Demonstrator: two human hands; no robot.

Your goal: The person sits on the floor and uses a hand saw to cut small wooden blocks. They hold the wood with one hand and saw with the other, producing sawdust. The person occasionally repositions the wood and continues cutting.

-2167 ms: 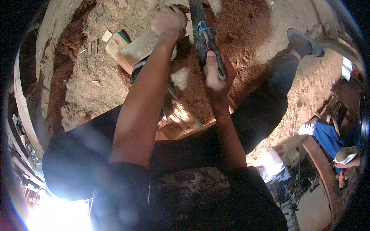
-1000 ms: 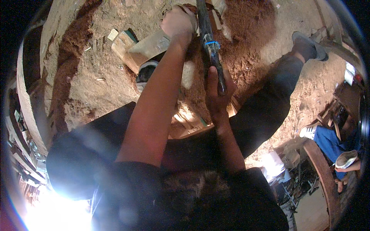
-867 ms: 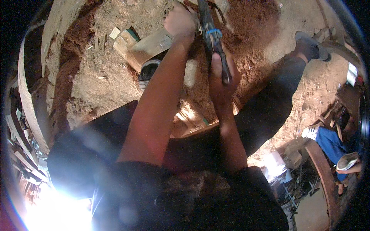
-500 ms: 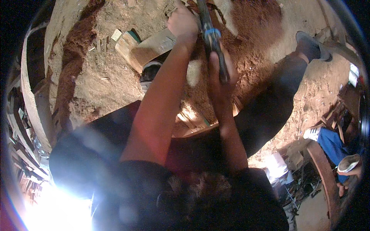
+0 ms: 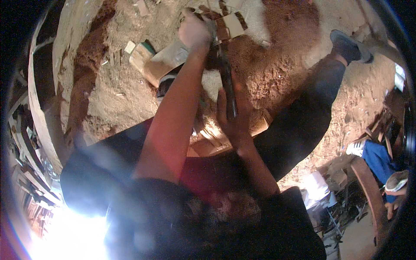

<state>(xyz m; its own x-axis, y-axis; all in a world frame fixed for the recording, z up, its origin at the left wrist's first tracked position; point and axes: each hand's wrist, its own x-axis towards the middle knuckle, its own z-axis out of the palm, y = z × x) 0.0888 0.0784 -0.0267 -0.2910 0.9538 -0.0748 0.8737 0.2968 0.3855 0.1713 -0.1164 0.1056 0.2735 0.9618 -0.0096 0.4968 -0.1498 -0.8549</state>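
My left hand (image 5: 193, 32) is closed, fingers curled at the top of the work, gripping something I cannot make out. My right hand (image 5: 234, 121) is wrapped round the dark handle of a long hand tool (image 5: 227, 71), held lengthwise just right of my left forearm; its far end is blurred beside the left hand. A wooden block (image 5: 160, 63) lies left of that forearm, with a dark shoe (image 5: 167, 84) below it. Small pale wood pieces (image 5: 235, 25) are near the tool's far end, and more boards (image 5: 210, 143) lie between my legs.
My stretched right leg (image 5: 314, 104) crosses the sawdust-covered dirt floor (image 5: 108, 73). At lower right another person in blue trousers (image 5: 375, 160) is beside a curved plank (image 5: 368, 195) and clutter. Scrap wood (image 5: 32, 173) is piled at far left; glare fills the lower left.
My right hand and the tool have moved back toward my body and slightly left, uncovering pale wood pieces at the top. My left hand has shifted slightly left.
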